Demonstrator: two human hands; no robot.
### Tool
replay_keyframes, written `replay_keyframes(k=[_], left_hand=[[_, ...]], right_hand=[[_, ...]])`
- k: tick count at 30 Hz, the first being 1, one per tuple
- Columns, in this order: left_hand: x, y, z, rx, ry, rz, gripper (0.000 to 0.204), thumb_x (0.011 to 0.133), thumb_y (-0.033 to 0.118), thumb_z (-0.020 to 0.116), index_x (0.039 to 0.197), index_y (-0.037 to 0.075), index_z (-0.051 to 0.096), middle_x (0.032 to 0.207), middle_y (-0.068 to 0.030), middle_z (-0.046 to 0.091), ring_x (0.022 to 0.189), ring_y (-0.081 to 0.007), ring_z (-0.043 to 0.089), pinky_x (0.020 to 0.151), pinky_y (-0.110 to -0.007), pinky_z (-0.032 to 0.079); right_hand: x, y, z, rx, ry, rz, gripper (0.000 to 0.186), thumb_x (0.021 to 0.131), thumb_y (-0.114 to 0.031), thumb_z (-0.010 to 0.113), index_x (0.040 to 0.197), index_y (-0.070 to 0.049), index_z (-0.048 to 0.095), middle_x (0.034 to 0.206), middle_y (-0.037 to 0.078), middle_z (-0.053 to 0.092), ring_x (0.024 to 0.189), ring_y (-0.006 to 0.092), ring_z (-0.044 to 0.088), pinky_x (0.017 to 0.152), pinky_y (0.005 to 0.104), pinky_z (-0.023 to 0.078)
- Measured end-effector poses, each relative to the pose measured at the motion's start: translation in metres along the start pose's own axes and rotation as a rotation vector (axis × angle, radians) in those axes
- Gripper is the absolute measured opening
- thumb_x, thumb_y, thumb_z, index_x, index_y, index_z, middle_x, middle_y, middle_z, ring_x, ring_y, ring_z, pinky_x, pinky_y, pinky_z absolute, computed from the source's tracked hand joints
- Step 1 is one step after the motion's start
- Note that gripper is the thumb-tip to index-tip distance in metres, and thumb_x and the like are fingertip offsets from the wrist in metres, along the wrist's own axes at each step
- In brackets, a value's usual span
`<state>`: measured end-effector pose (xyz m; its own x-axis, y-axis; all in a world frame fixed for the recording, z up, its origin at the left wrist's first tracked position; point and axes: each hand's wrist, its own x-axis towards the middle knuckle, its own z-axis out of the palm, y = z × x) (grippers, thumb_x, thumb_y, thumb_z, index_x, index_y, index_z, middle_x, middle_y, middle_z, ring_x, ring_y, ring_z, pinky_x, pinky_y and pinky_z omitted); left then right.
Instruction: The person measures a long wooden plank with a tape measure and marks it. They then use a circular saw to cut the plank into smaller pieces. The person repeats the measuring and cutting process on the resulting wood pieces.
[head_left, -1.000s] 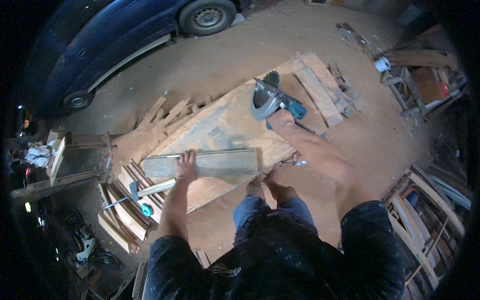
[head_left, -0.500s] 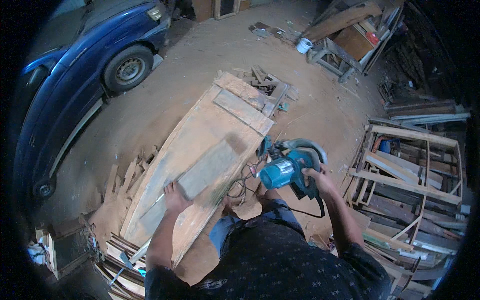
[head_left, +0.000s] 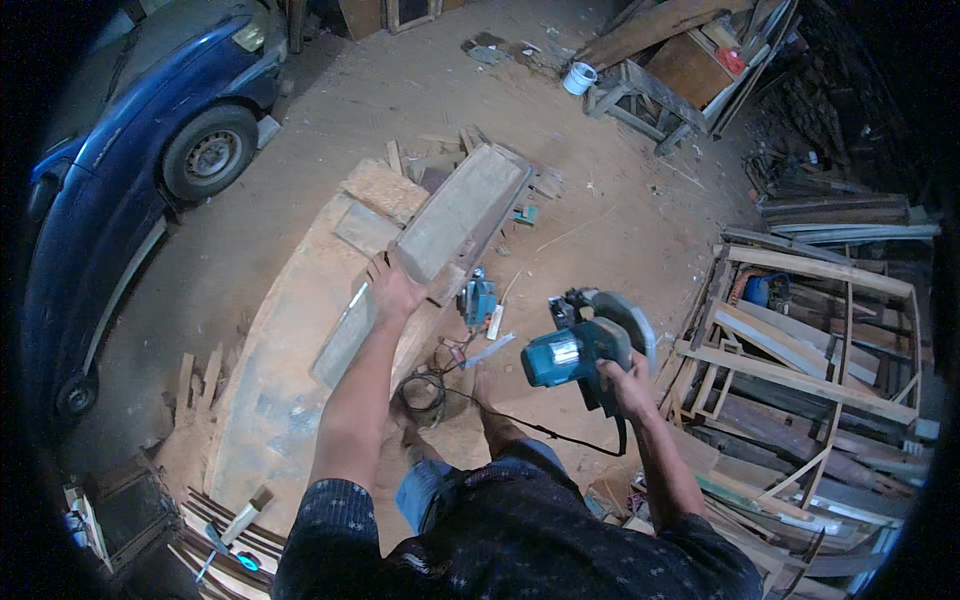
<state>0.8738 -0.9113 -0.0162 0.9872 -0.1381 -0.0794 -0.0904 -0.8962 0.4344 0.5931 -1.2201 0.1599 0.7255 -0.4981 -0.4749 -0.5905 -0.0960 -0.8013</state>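
Note:
My left hand point(head_left: 395, 285) grips a long grey board point(head_left: 447, 205) lying diagonally over the right side of the pale, dusty plywood work surface point(head_left: 265, 330), fingers curled over its edge. My right hand point(head_left: 625, 380) is closed on the handle of a teal circular saw point(head_left: 560, 355), held off to the right of the surface with its black cord hanging below. A second teal power tool point(head_left: 478, 298) sits beside the surface, near a coiled cable point(head_left: 430, 395). A hammer point(head_left: 240, 520) and a teal tape measure point(head_left: 248, 560) lie at the lower left.
A blue vehicle point(head_left: 120, 190) stands along the left. Wooden frames and planks point(head_left: 795, 375) are piled on the right. A wooden trestle point(head_left: 640, 110) and white bucket point(head_left: 580, 78) stand at the back right. Scrap offcuts point(head_left: 200, 390) lie left of the work surface.
The board and my left hand have moved forward and rightward along the surface. The saw has come from over the surface to my right side. The head view has shifted.

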Motion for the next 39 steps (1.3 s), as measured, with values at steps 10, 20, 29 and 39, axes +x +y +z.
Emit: replay_keyframes(k=[10, 20, 29, 39], left_hand=[[-0.034, -0.04, 0.011, 0.132, 0.062, -0.17, 0.109, 0.078, 0.079, 0.063, 0.147, -0.004, 0.044, 0.138, -0.0253, 0.053, 0.132, -0.0419, 0.046, 0.115, -0.055, 0.03], [-0.036, -0.036, 0.013, 0.065, 0.128, -0.251, 0.1, 0.081, 0.076, 0.062, 0.137, -0.006, 0.053, 0.134, -0.0256, 0.056, 0.13, -0.0403, 0.048, 0.116, -0.056, 0.027], [-0.034, -0.042, 0.014, 0.1, 0.104, -0.263, 0.1, 0.082, 0.078, 0.057, 0.134, -0.008, 0.054, 0.132, -0.0253, 0.056, 0.129, -0.0391, 0.048, 0.115, -0.051, 0.029], [-0.031, -0.037, 0.008, 0.158, 0.056, -0.291, 0.101, 0.082, 0.078, 0.058, 0.138, -0.007, 0.051, 0.132, -0.0241, 0.056, 0.129, -0.038, 0.048, 0.113, -0.051, 0.03]], right_hand=[[0.091, -0.004, 0.02, -0.282, -0.19, -0.402, 0.041, 0.081, -0.012, 0.075, 0.12, 0.001, 0.067, 0.097, 0.012, 0.075, 0.084, 0.0181, 0.07, 0.08, 0.035, 0.055], [0.128, -0.011, 0.089, -0.27, -0.39, -0.59, 0.048, 0.076, -0.015, 0.077, 0.119, 0.001, 0.065, 0.096, 0.021, 0.073, 0.089, 0.0326, 0.074, 0.081, 0.0398, 0.056], [0.123, -0.017, 0.119, -0.372, -0.4, -0.652, 0.04, 0.077, -0.014, 0.076, 0.113, 0.002, 0.064, 0.089, 0.019, 0.07, 0.081, 0.0307, 0.072, 0.075, 0.0388, 0.055], [0.137, -0.025, 0.148, -0.336, -0.383, -0.612, 0.045, 0.077, -0.021, 0.077, 0.114, 0.0, 0.065, 0.087, 0.023, 0.071, 0.083, 0.0413, 0.072, 0.075, 0.0437, 0.056]])
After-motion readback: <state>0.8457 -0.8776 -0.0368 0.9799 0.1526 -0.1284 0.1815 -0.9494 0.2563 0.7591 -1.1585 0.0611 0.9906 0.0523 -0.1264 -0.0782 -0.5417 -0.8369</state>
